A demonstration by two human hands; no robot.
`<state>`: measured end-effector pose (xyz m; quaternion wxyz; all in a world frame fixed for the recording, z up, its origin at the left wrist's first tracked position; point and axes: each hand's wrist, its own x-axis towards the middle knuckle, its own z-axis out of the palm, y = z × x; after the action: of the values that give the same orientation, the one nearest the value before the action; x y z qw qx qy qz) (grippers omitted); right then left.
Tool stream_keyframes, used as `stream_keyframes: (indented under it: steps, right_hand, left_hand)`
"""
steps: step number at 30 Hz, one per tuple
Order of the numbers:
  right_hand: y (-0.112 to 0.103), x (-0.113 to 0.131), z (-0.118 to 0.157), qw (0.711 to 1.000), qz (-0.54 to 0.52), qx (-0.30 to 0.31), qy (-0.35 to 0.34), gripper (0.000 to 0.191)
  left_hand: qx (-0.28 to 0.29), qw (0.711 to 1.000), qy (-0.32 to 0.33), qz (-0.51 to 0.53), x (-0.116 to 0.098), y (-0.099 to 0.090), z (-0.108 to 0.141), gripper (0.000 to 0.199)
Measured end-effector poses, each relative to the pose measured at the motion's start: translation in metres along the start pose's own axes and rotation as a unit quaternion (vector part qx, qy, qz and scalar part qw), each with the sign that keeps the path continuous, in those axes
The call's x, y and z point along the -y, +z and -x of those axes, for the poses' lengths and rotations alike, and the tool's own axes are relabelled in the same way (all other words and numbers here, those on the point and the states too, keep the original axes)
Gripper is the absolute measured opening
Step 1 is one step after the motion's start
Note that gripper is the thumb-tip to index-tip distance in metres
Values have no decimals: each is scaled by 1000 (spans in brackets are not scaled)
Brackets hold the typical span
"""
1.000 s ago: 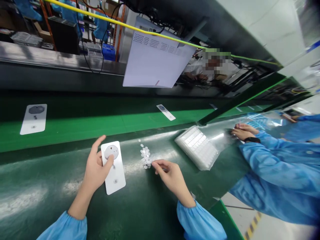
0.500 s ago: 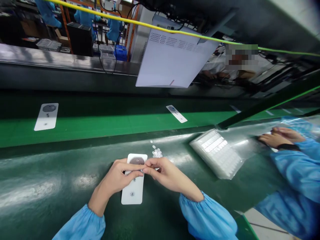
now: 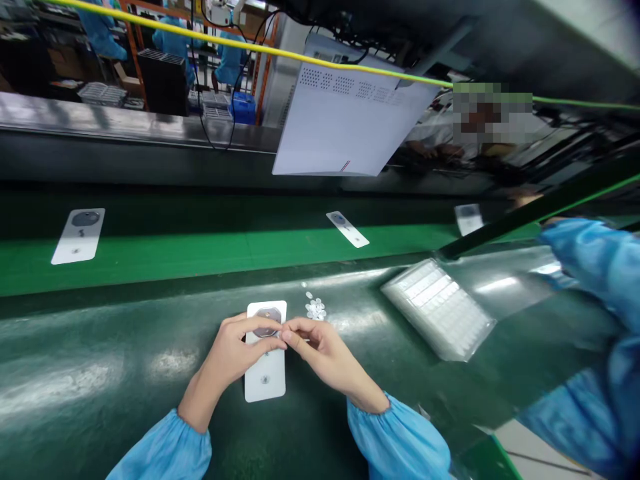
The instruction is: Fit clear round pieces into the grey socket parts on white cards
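Note:
A white rounded panel (image 3: 265,383) with a grey oval at its top lies on the dark green work surface under my hands. Above it, the fingertips of my left hand (image 3: 241,347) and my right hand (image 3: 316,348) meet in a pinch. Whatever sits between them is too small to make out. Just behind my right hand is a small heap of clear round discs (image 3: 316,309), with a couple lying loose beyond it. My fingers partly cover the oval and the panel's middle.
Beyond the work surface runs a green belt (image 3: 225,247) carrying white panels, one left (image 3: 77,243) and one mid-right (image 3: 349,230). A clear bag of white parts (image 3: 440,310) lies right. A co-worker's blue sleeve (image 3: 590,260) reaches across there. A whitish board (image 3: 350,120) hangs ahead.
Panels on the belt have shifted left. The co-worker's arm has moved from the work surface toward the belt, where another panel now shows. My pinched fingers have shifted slightly left and up.

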<state>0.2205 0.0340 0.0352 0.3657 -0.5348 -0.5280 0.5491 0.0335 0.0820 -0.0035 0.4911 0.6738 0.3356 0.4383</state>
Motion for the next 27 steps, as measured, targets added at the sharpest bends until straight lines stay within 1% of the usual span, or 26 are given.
stream_keyframes:
  steps: [3, 5, 10, 13, 17, 19, 22, 25, 27]
  right_hand:
    - [-3, 2, -1, 999, 33, 8, -5, 43]
    - [-3, 3, -2, 999, 42, 1, -2, 44]
    - [1, 0, -3, 1000, 11, -20, 8, 44]
    - [4, -1, -3, 1000, 6, -23, 8, 42]
    - [6, 2, -3, 998, 47, -43, -15, 40]
    - [7, 6, -4, 992, 97, -73, -41, 38]
    - [8, 11, -7, 968, 201, -113, -95, 33]
    - [9, 13, -10, 949, 258, -119, -135, 29]
    - [9, 13, -12, 945, 272, -117, -143, 26]
  left_hand:
    - [9, 999, 31, 21, 2, 1, 0, 21]
    - [5, 999, 37, 21, 2, 1, 0, 19]
    - [-36, 999, 9, 0, 2, 2, 1, 22]
    - [-44, 999, -3, -2, 3, 2, 0, 21]
    - [-40, 999, -21, 14, 2, 1, -1, 23]
    - [-34, 998, -47, 27, 1, 1, -1, 32]
    - [-30, 992, -106, 56, 1, 2, -1, 59]
    - [-19, 985, -142, 100, 2, 2, 1, 85]
    - [-10, 982, -148, 114, 3, 2, 1, 93]
